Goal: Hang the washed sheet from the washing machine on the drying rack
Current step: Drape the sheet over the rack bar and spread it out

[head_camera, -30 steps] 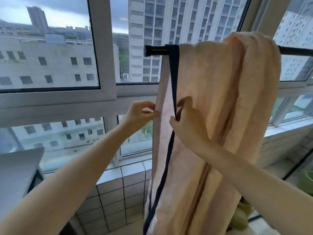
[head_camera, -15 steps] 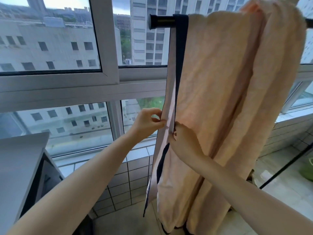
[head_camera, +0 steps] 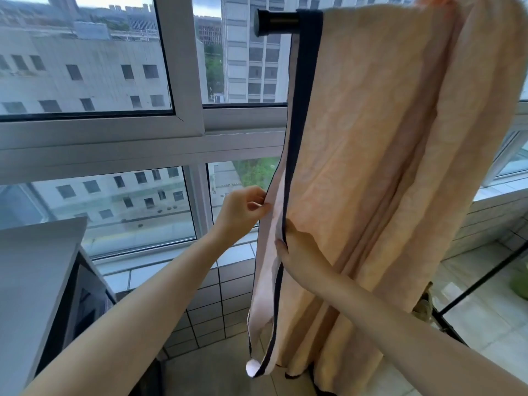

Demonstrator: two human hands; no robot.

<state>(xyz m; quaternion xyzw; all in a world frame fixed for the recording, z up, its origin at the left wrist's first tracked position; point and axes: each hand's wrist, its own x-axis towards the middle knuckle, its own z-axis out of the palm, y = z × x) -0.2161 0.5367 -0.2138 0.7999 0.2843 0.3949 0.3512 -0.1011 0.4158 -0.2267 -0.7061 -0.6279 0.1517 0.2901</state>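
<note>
The sheet (head_camera: 371, 138) hangs doubled over the black rod (head_camera: 275, 22) at the far window (head_camera: 85, 67), left hand (head_camera: 243, 212) pinching its pale back layer, right hand (head_camera: 303, 252) the dark-trimmed front (fingers (head_camera: 255, 199) closed on cloth) — likely parting the two so air gets between.

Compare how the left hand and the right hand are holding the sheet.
The left hand pinches the pale outer edge of the sheet; the right hand grips at the dark trim beside it. The left hand sits higher, the right hand lower. The left hand's curled fingertips show; the right hand's are mostly hidden by fabric. Both hold the same sheet, draped over the black rod.
</note>
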